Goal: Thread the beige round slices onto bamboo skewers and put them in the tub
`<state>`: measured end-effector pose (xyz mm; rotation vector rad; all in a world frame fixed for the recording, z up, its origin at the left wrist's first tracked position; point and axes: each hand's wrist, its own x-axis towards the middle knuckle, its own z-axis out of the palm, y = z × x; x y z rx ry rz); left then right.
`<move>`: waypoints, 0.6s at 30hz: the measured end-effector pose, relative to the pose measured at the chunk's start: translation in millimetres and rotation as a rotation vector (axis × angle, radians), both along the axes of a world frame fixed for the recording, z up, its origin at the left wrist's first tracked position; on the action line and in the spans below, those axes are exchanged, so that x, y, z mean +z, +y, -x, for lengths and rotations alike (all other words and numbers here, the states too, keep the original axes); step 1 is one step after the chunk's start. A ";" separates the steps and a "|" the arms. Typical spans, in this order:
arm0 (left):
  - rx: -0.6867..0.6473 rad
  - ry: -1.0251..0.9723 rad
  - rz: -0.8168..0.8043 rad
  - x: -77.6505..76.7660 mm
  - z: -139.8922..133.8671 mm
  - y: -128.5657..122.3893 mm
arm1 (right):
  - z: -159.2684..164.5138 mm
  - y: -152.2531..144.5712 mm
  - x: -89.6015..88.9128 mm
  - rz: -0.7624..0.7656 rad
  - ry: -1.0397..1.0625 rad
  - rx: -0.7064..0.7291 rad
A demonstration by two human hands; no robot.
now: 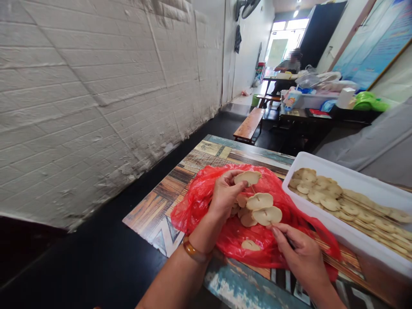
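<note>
A thin round beige slice (247, 177) is pinched between the thumb and fingers of my left hand (224, 193), at the upper end of a thin wooden skewer (252, 189). Two more slices (267, 216) are threaded lower on that skewer. My right hand (301, 246) grips the skewer just below them, its fingers closed. Under both hands a red plastic bag (199, 206) lies spread on the table (154, 206). Several loose slices (247, 219) rest on the bag behind the skewer, and a single slice (251, 245) lies nearer to me.
A white plastic tub (322, 216) at right holds rows of skewered slices (331, 193). Bare skewers (349, 274) lie between bag and tub. Beyond are a wooden bench (249, 123), a cluttered table (296, 113) and a seated person (289, 65). A white wall (112, 107) runs along the left.
</note>
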<state>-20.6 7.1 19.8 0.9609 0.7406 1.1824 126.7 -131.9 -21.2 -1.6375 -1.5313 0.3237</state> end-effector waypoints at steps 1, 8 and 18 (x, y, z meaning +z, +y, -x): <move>0.005 0.004 -0.001 0.5 -0.2 -0.3 | 0.0 0.3 0.0 -0.003 0.000 0.003; 0.041 0.049 -0.055 -2.2 -0.9 -0.2 | 0.5 1.5 -0.5 0.005 0.009 -0.009; 0.210 0.429 -0.426 -8.9 -2.0 -0.3 | 0.5 2.0 4.1 0.033 0.037 0.015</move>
